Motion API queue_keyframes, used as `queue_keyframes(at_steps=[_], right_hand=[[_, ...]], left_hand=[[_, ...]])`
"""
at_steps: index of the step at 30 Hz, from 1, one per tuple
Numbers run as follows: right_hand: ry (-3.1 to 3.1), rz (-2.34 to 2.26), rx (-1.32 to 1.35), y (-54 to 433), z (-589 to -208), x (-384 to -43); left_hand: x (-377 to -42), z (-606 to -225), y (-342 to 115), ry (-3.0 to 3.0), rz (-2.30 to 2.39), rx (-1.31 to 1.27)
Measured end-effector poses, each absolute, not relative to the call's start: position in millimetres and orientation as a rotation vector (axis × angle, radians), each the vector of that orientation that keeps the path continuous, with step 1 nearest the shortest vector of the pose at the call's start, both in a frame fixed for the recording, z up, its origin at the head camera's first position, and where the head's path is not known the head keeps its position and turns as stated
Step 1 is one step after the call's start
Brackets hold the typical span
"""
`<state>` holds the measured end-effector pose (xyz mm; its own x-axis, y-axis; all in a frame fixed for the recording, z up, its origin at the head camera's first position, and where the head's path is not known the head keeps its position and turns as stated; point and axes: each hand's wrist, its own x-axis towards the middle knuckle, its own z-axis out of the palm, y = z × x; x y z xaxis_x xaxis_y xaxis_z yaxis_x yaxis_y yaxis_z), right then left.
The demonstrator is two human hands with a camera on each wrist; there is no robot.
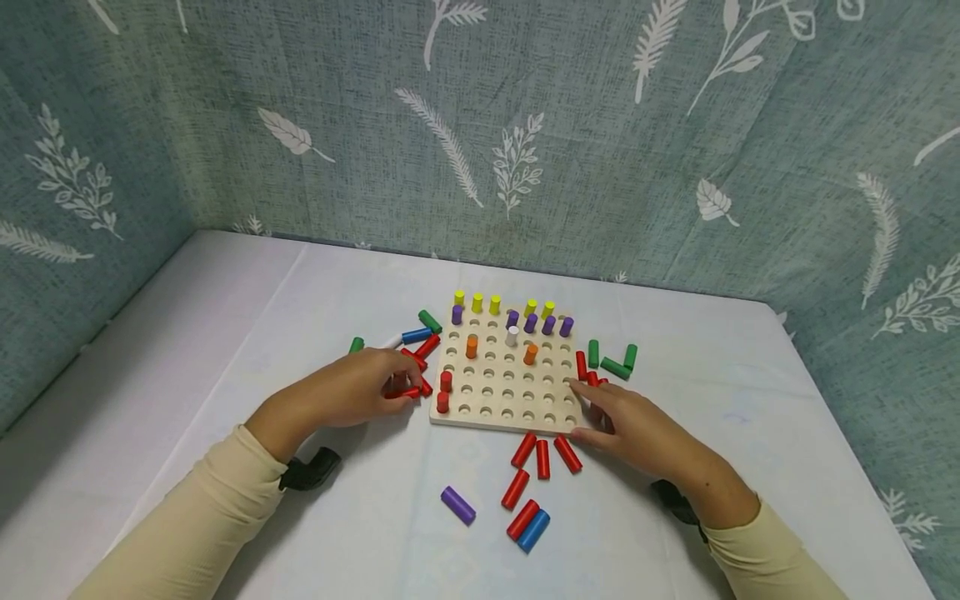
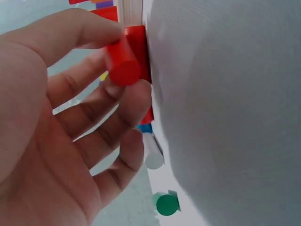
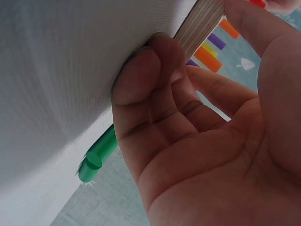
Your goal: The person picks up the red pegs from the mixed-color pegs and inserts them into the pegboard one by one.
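Left hand (image 1: 375, 386) pinches a red cylindrical peg (image 2: 124, 67); relaxed right hand (image 1: 637, 429) touches the pale square wooden pegboard (image 1: 497, 402), partly filled, most holes (image 1: 507, 414) empty.

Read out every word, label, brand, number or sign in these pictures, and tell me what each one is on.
None: no readable text in any view.
The pale wooden pegboard and coloured cylindrical pegs show no lettering.
The blue-green fabric backdrop bears only white leaf and plant prints.
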<state>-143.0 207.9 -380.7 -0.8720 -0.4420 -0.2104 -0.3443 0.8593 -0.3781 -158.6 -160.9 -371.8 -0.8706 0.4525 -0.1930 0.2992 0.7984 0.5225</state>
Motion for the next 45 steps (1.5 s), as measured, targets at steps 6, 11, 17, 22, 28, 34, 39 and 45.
queue_keyframes(at_steps=[6,11,17,22,28,34,39,45], right_hand=[[2.740,-0.479,-0.585,208.0,-381.3,-141.1],[2.742,-0.471,-0.572,206.8,-381.0,-140.8],[2.746,-0.459,-0.556,205.5,-380.3,-141.2],[2.744,-0.466,-0.540,205.8,-379.8,-140.7],[2.746,-0.466,-0.573,206.2,-379.9,-141.0],[2.743,-0.472,-0.591,205.6,-380.1,-141.0],[2.737,-0.495,-0.594,204.8,-383.0,-141.1],[2.753,-0.480,-0.583,205.4,-382.5,-140.9]], left_hand=[[-158.2,-370.2,-158.9,2.695,0.798,0.632],[-156.9,-366.3,-156.4,2.756,0.849,0.721],[-153.2,-361.1,-154.6,2.781,0.971,0.781],[-150.4,-358.2,-148.9,2.819,1.029,0.813],[-146.8,-358.0,-141.2,2.867,1.072,0.773],[-140.9,-355.7,-138.1,2.901,1.118,0.737],[-139.3,-353.6,-133.2,2.947,1.099,0.728],[-139.0,-354.8,-123.7,2.973,1.066,0.735]])
